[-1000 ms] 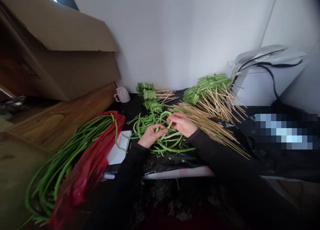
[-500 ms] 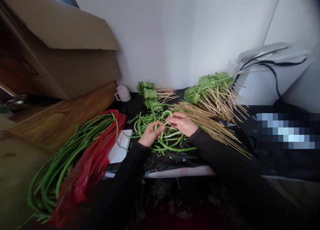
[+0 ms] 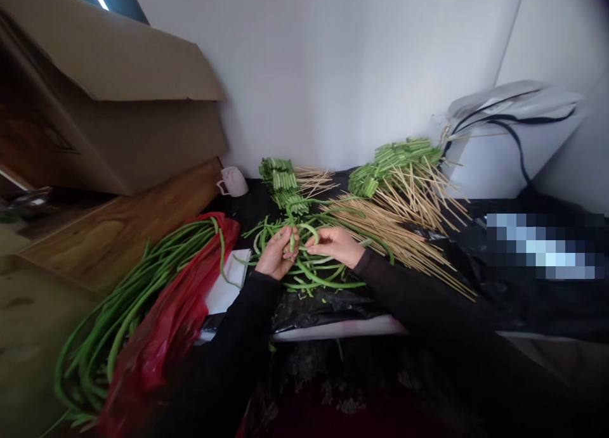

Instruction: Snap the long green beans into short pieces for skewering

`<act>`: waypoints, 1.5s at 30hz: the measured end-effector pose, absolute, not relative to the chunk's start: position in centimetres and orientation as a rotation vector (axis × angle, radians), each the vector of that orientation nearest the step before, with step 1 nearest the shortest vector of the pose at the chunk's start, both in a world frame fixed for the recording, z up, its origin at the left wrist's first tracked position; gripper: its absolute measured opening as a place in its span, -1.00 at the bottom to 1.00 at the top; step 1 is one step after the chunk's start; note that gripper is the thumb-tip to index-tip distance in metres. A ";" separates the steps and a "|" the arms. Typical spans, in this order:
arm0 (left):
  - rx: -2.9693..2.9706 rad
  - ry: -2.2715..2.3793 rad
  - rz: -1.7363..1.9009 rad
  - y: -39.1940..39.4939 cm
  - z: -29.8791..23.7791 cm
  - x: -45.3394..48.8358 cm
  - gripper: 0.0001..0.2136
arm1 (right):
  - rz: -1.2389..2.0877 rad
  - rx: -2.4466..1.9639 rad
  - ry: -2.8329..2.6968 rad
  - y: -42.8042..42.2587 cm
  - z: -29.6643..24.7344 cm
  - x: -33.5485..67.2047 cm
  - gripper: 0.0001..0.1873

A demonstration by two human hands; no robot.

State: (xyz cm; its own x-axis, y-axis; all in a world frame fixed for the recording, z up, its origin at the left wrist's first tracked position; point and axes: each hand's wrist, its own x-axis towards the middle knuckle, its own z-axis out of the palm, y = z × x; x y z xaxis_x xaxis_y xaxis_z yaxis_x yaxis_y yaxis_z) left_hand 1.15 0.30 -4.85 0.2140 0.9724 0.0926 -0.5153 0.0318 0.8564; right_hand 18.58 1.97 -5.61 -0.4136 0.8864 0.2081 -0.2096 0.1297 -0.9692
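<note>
A long green bean bends in a loop between my two hands. My left hand is closed, its thumb and fingers pinching one part of the bean. With thumb and fingertips, my right hand grips the loop on the other side. Under both hands lies a loose tangle of long beans and short cut pieces on black plastic. Just behind them is a stack of short bean lengths on skewers. To the right of my right hand, bare bamboo skewers lie in a spread bundle.
Whole long beans lie on a red plastic bag at the left, beside a white paper. A mug stands near the wall. More skewered beans sit at the back right, near a white bag. A cardboard box rises at left.
My hands have drawn slightly apart, the left moving a little to the left. The bean loop between them has changed shape and sits lower. The camera view has shifted slightly.
</note>
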 end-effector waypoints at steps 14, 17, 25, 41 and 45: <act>0.902 0.615 1.207 -0.1 -4.2 1.5 -0.78 | 1.521 -0.469 -1.187 2.6 -3.8 20.8 -0.78; 0.931 0.644 1.199 -0.1 -4.3 1.5 -0.78 | 1.504 -0.404 -1.114 2.6 -3.2 21.5 -0.81; 1.051 0.742 1.185 -0.2 -4.5 1.8 -0.77 | 1.567 -0.570 -1.162 2.8 -4.4 20.4 -0.66; 1.564 0.998 1.092 -0.6 -5.2 2.3 -0.68 | 1.164 -0.723 -1.773 1.1 -4.7 18.5 -0.59; 1.489 0.935 1.079 -0.6 -5.3 2.1 -0.71 | 1.170 -0.755 -1.717 1.2 -4.2 19.0 -0.67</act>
